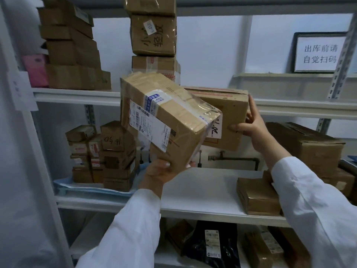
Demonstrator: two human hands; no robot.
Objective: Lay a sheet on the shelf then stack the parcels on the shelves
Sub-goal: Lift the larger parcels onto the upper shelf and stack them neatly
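My left hand (164,170) grips the bottom corner of a taped cardboard parcel (173,120) with a white shipping label, held tilted in the air in front of the shelves. My right hand (249,122) holds the right end of a second, plainer cardboard box (229,113), raised level with the upper shelf (77,94) and partly hidden behind the first parcel. A blue sheet (92,190) lies on the left part of the middle shelf (202,192) under a stack of small parcels (104,153).
Stacks of boxes stand on the upper shelf at left (71,47) and centre (154,35). A small box (257,196) and a large box (309,146) sit on the middle shelf at right. A black bag (212,244) lies on the bottom shelf. A framed sign (318,53) leans at back right.
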